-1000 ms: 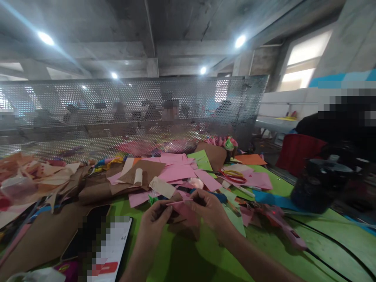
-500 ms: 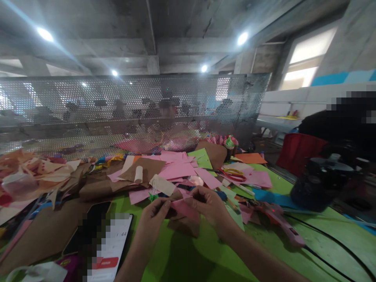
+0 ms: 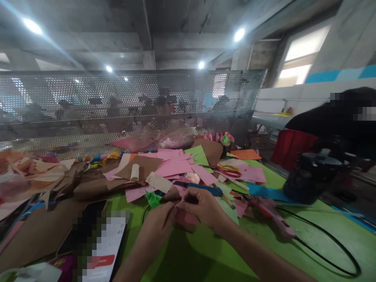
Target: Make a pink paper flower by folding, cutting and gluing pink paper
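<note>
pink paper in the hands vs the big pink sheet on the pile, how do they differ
The pink paper piece, partly hidden, is held by the left hand and right hand; the large flat pink paper sheet lies untouched. The piece looks darker, the sheet brighter. Both are pink.

Green tabletop (image 3: 331,235) beneath paper sheets (image 3: 255,175), a phone (image 3: 116,235), a pink corded tool (image 3: 276,217)

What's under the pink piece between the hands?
A brown piece shows past the lower edge of the pink piece. Whatever else sits directly under it is covered, so can't be told.
</note>
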`<state>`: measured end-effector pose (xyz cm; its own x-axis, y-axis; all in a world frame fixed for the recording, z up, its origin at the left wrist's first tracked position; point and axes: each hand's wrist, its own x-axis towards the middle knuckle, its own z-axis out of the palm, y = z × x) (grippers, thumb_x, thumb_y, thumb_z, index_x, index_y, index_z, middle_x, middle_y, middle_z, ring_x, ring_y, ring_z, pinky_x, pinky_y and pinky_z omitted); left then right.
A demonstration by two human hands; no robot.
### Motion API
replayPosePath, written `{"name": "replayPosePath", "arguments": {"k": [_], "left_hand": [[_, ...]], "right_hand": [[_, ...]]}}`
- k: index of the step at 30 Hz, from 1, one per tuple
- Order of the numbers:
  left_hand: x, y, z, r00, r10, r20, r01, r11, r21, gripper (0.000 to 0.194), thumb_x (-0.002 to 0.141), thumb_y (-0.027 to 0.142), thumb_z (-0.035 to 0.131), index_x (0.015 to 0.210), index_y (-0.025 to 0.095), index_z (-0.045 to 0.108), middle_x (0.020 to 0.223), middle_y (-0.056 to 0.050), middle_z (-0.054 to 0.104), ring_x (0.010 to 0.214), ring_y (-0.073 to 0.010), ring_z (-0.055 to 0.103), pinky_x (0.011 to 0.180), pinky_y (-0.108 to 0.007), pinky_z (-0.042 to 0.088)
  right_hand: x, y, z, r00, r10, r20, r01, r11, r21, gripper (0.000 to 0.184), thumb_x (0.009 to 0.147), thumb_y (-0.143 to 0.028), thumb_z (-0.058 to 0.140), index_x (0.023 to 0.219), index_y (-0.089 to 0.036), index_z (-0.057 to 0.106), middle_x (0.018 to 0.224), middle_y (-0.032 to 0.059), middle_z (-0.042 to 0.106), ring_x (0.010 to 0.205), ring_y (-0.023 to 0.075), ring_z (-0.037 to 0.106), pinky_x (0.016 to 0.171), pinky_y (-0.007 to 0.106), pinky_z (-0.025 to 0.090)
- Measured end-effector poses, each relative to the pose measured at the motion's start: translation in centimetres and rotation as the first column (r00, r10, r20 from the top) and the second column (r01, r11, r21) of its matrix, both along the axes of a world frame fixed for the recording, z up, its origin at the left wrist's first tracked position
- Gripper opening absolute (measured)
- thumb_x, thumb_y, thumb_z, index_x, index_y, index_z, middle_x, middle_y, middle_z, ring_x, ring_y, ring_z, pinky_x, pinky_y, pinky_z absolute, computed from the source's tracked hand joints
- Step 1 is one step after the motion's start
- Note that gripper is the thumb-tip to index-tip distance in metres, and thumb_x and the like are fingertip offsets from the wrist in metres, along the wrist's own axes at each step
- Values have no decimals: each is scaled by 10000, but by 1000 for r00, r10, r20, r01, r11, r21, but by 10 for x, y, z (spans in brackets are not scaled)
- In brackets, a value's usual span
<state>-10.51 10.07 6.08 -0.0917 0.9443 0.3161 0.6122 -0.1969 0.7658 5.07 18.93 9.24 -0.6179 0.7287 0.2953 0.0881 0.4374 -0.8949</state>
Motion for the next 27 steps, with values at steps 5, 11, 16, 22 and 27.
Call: {"name": "replayPosePath", "arguments": {"k": [5, 11, 16, 22, 27], "left_hand": [[3, 3, -1, 969, 123, 215, -140, 988, 64, 316, 936, 407, 423, 893, 195, 653, 815, -49, 678, 745, -205, 600, 659, -272, 426], [1, 6, -9, 920, 259, 294, -298, 950, 93, 360, 896, 506, 454, 762, 198, 582, 695, -21, 603, 652, -193, 540, 614, -274, 406], [4, 6, -12, 900, 258, 350, -304, 949, 82, 394, 867, 568, 481, 814, 201, 613, 804, -54, 660, 780, -229, 593, 696, -284, 426], [3, 3, -3, 928, 149, 342, -180, 982, 59, 403, 884, 571, 471, 764, 202, 578, 737, -24, 602, 707, -192, 543, 645, -258, 406], [0, 5, -5, 951, 175, 254, -210, 971, 118, 404, 878, 562, 472, 706, 203, 540, 635, 11, 516, 605, -164, 482, 571, -251, 353]], "right_hand": [[3, -1, 11, 998, 54, -42, -60, 987, -150, 336, 877, -480, 549, 758, -172, 612, 657, -24, 505, 581, 114, 436, 538, 229, 323], [6, -5, 14, 998, 56, -31, -59, 990, -128, 196, 738, -338, 714, 814, -173, 639, 759, -5, 602, 691, 138, 515, 623, 241, 375], [3, -4, 8, 999, -2, -41, -4, 991, -131, 144, 682, -289, 700, 686, -180, 606, 633, -32, 554, 591, 124, 471, 552, 240, 346], [4, 0, 11, 998, 4, -64, -13, 992, -129, 117, 657, -250, 708, 672, -189, 609, 565, -57, 496, 544, 109, 424, 516, 229, 315], [3, 3, 5, 996, 27, -81, -40, 986, -159, 156, 659, -280, 713, 700, -181, 599, 601, -47, 515, 560, 110, 442, 524, 226, 339]]}}
